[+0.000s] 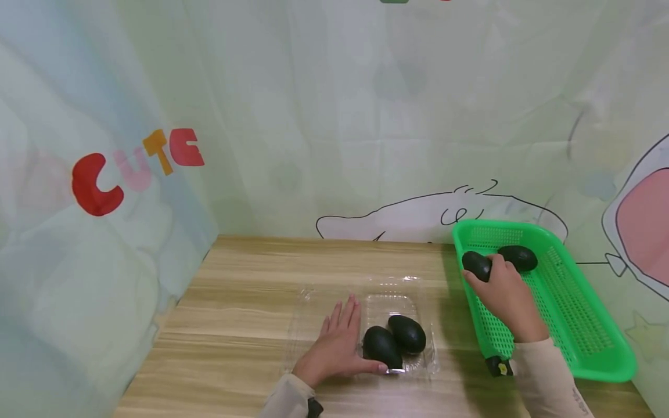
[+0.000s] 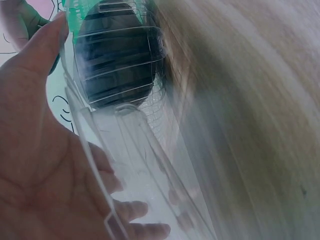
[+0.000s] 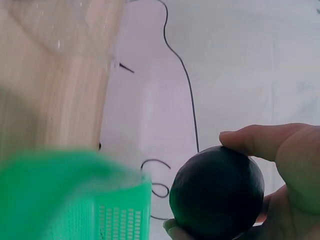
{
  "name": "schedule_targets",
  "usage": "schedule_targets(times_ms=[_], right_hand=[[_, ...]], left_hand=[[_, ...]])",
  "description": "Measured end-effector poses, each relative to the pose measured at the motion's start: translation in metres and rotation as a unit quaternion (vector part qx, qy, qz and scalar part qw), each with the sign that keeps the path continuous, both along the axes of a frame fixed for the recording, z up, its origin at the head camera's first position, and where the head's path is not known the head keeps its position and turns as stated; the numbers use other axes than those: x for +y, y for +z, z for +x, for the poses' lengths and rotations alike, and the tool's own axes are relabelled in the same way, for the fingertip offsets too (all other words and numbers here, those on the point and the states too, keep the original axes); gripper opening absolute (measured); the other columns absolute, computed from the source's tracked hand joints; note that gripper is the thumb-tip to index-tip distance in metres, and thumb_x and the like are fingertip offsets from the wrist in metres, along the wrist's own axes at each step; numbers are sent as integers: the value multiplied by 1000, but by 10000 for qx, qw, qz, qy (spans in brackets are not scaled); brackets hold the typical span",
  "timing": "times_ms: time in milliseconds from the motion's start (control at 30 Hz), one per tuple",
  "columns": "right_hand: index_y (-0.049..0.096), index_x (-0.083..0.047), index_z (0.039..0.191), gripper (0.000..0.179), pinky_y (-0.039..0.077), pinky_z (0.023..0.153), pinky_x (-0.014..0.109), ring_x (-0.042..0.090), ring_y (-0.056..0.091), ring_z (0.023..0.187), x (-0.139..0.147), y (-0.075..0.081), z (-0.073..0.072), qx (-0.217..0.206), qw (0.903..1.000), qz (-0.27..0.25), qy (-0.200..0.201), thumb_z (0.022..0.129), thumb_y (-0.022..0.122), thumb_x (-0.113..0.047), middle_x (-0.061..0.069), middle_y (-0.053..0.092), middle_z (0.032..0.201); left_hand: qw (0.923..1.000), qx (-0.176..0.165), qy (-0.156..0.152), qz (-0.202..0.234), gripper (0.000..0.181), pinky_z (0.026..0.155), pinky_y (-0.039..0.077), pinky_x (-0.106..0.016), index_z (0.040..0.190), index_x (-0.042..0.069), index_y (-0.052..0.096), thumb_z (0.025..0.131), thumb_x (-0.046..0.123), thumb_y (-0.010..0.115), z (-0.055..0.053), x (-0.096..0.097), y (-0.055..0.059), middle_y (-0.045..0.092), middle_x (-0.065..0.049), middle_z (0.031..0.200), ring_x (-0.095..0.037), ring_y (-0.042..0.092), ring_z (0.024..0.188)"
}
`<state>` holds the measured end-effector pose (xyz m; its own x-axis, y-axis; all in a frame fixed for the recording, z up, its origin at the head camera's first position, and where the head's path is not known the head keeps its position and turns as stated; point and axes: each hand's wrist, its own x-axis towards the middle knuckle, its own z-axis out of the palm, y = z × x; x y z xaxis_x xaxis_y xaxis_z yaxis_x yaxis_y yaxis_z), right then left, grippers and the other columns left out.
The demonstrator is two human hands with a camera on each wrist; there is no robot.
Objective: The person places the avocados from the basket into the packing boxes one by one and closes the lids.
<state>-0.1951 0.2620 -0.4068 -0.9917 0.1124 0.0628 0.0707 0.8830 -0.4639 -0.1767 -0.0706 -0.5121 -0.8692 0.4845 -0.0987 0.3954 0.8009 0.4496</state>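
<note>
At the basket [image 1: 561, 313], the right hand [image 1: 506, 297] grips a dark fruit [image 1: 476, 265].

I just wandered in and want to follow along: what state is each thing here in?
Left hand: fingers straight, at the box.
Right hand: gripping a black oval.
Box: open, partly filled.
Lid: swung out to the left.
Boxed ovals: two, lying close together.
Held oval: gripped.
Basket: upright, open-topped.
Basket oval: lying inside.

Pale backdrop [image 1: 334, 116] behind wood-grain table [image 1: 235, 313]
</note>
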Motion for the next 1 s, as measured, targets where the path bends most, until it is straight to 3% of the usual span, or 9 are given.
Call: schedule_targets(times_ms=[167, 367, 600, 833, 1000], right_hand=[[39, 17, 136, 73, 52, 68, 51, 42, 60, 90, -17, -5, 2, 118, 9998, -36, 144, 101, 58, -44, 37, 54, 117], [40, 16, 135, 72, 52, 72, 52, 43, 57, 96, -37, -8, 1, -11, 9998, -122, 181, 99, 61, -43, 36, 54, 118], [41, 12, 139, 72, 53, 67, 46, 39, 58, 93, -66, -14, -4, -126, 9991, -264, 307, 97, 64, -43, 32, 55, 118], [47, 6, 136, 65, 53, 69, 44, 35, 58, 90, -99, -28, -12, 99, 9968, -583, 545, 95, 67, -40, 29, 49, 124], [52, 6, 132, 61, 55, 70, 42, 30, 59, 87, -124, -41, -17, 99, 9953, -607, 744, 94, 71, -38, 23, 58, 118]], left_hand=[[10000, 14, 28, 0, 138, 120, 18, -65, 162, 1, 9, 69, 85, 68, 3, -2, 1, 1, -19, 170, -46, 7, 154], [10000, 41, 12, -40, 138, 120, 18, -65, 162, 1, 7, 70, 86, 66, 4, -2, 0, -1, -19, 170, -45, 5, 154], [9998, 70, -8, -172, 138, 120, 18, -64, 162, 2, 7, 71, 85, 66, 3, 1, 0, -2, -18, 170, -45, 5, 155], [9998, 20, 4, -216, 137, 120, 19, -65, 162, 2, 8, 70, 85, 67, 1, 2, 0, 0, -18, 171, -44, 6, 155], [9998, -39, 26, -189, 137, 119, 20, -66, 163, 2, 9, 70, 84, 68, 0, 1, 0, 1, -17, 171, -44, 5, 155]])
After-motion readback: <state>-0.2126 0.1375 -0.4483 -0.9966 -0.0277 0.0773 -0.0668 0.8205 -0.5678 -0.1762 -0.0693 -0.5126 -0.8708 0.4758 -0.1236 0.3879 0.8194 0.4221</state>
